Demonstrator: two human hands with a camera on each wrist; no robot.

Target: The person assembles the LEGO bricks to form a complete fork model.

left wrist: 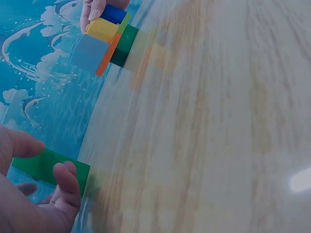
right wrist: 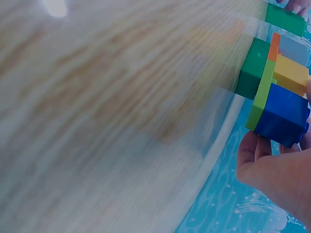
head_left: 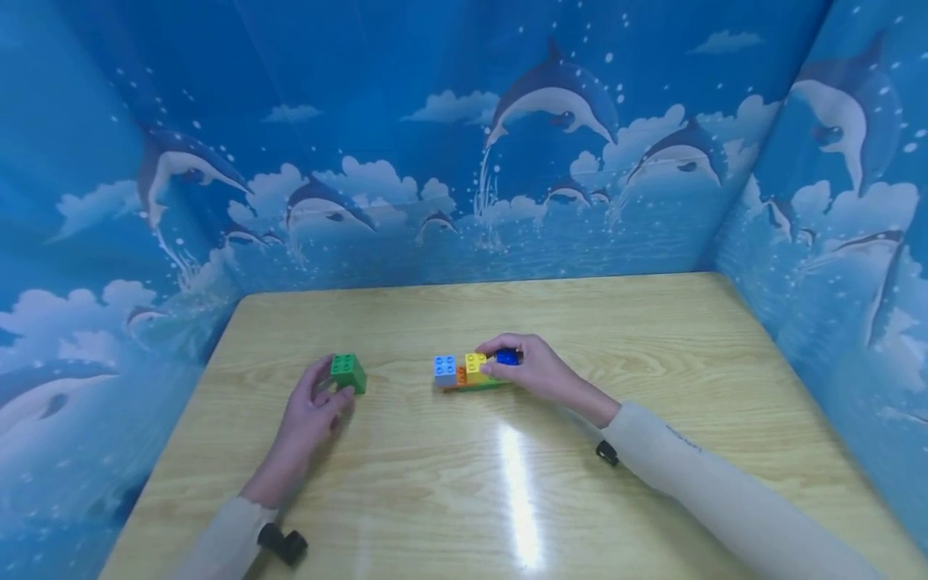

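Note:
In the head view, my left hand (head_left: 308, 415) is around the left side of a stack of two green bricks (head_left: 350, 374), thumb and forefinger against it. Right of it stands a toy-brick build: a light blue brick (head_left: 445, 370), a yellow brick (head_left: 474, 367) and a dark blue brick (head_left: 507, 356) in a row. Under them lie an orange plate (left wrist: 108, 56) and a lime green plate (right wrist: 261, 94), with a dark green brick (right wrist: 253, 68) at the bottom. My right hand (head_left: 540, 370) pinches the yellow brick between thumb and forefinger, partly covering the dark blue one.
The bricks stand on a light wood-grain table (head_left: 406, 483). A blue curtain (head_left: 406, 242) with dolphins and clouds surrounds its back and sides. A bright light reflection lies on the tabletop in front of the build.

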